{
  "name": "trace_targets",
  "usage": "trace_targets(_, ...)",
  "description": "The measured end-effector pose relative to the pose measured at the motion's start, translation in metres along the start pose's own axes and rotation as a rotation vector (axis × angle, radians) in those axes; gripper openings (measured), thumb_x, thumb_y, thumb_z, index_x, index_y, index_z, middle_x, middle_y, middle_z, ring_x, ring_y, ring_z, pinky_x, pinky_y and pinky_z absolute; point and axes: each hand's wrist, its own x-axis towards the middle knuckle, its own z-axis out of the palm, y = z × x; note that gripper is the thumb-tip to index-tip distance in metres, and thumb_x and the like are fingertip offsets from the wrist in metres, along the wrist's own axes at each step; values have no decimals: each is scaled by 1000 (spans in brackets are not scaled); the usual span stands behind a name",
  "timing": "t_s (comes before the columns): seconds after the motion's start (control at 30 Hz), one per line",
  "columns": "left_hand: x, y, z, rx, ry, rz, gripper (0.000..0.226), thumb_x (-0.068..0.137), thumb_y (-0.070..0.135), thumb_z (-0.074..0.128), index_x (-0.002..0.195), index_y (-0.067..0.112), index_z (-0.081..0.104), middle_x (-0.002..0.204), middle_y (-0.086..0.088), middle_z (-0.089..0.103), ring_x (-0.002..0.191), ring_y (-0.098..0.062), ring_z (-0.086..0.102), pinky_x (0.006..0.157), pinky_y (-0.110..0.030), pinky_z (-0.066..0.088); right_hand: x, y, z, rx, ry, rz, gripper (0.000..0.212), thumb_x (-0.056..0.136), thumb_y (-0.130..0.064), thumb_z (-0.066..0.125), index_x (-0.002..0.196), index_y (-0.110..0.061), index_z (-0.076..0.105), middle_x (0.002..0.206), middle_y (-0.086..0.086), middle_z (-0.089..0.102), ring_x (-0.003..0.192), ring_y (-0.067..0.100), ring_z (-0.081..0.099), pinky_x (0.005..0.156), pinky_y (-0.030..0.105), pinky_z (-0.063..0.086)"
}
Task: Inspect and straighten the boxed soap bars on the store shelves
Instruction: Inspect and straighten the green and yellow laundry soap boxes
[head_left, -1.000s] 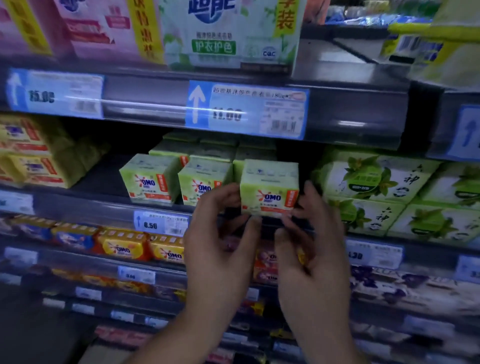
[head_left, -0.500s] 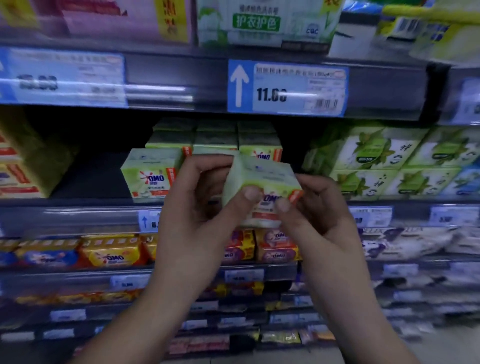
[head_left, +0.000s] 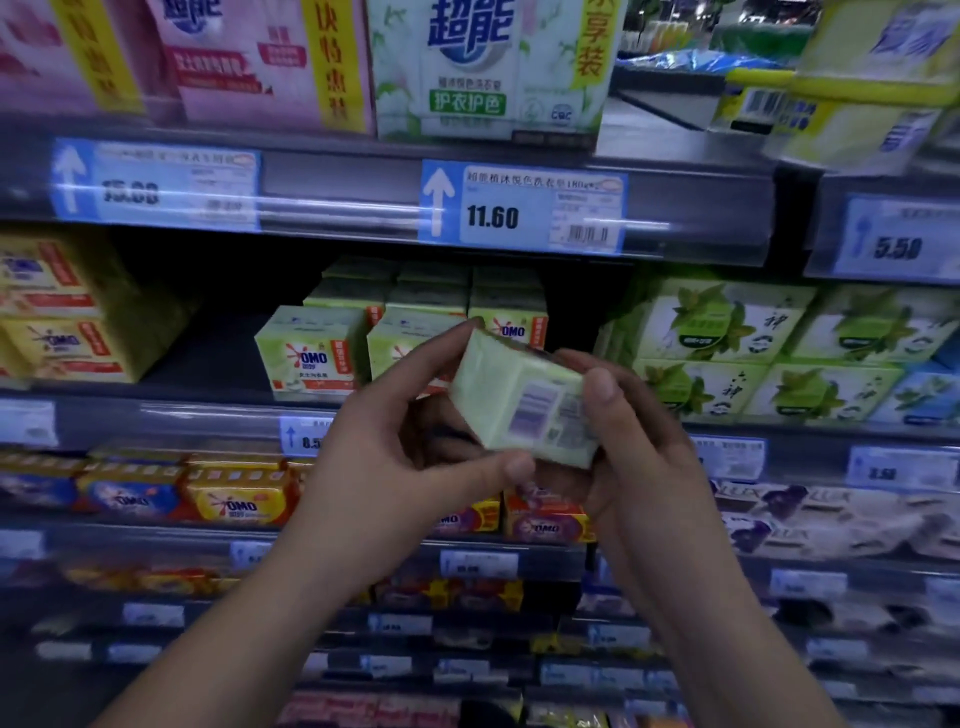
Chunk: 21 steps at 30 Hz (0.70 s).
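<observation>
A light green OMO soap box is held in front of the middle shelf, tilted, with its barcode side facing me. My left hand grips its lower left edge with thumb and fingers. My right hand holds its right end, thumb on top. Behind it, more green OMO boxes stand in rows on the shelf, some stacked further back.
Yellow OMO boxes sit at the left of the same shelf, green leaf-print boxes at the right. Large pink and green packs fill the shelf above. Price tags line the rails. Lower shelves hold yellow and purple soap packs.
The green box came off the shelf front and was turned over in both hands, from its OMO face to its barcode side. The camera view has shifted slightly.
</observation>
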Motion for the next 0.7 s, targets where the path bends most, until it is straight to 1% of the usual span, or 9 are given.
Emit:
trace_targets(0.1,-2,0,14,77,141,40,83,67,35,95,142,33,61,112,10,73,90,-24,72,76,-41,64,2,2,-6,-52,3,116,60,77,-69,68,114,-23,74,91,14,81,61,23,76,53,30,61)
trace_targets(0.17,-4,0,19,98,184,82,70,70,43,94,134,37,66,111,5,69,96,-28,70,75,-47,63,2,5,-7,-35,-38,219,62,76,-70,60,109,-20,76,80,17,79,48,25,70,47,30,57)
trace_targets(0.23,-5,2,21,165,168,143,49,76,48,84,123,39,71,117,1,65,103,-20,70,79,-41,62,-1,6,-8,-60,-79,301,58,78,-72,54,94,-23,81,72,17,77,42,24,65,41,27,52)
trace_targets(0.3,-4,4,24,133,164,136,33,80,45,81,111,34,76,110,4,71,101,-15,73,76,-30,61,-2,6,-11,-60,-140,351,62,77,-76,51,90,-24,82,72,18,76,43,23,64,41,27,51)
trace_targets(0.37,-3,6,27,42,222,57,19,84,40,82,99,30,78,96,6,77,88,-12,75,67,-27,60,-1,2,-16,-47,-210,333,73,76,-85,54,97,-21,83,83,18,78,56,24,71,49,30,56)
trace_targets(0.4,-3,6,29,12,250,6,17,85,41,79,96,28,78,91,5,77,84,-17,75,66,-30,60,-2,0,-19,-77,-223,281,70,78,-84,59,102,-22,82,91,14,80,65,23,74,55,31,59)
trace_targets(0.47,-4,5,31,-41,265,-77,22,89,45,74,93,24,78,85,1,77,78,-23,74,64,-36,61,-2,-4,-24,-191,-201,145,52,77,-67,71,105,-24,79,98,6,80,79,19,78,62,30,61)
trace_targets(0.57,-4,4,34,-117,235,-168,39,90,50,59,93,18,81,83,-8,79,73,-21,76,62,-28,61,-3,-7,-29,-225,-94,65,48,71,-68,73,95,-27,81,87,12,79,64,18,74,56,25,58)
trace_targets(0.7,-5,3,37,-85,185,-191,34,90,50,61,94,23,81,83,-10,79,67,-20,77,58,-25,61,-2,-10,-34,-268,-57,30,51,70,-75,68,89,-29,81,79,8,80,54,15,70,48,23,53)
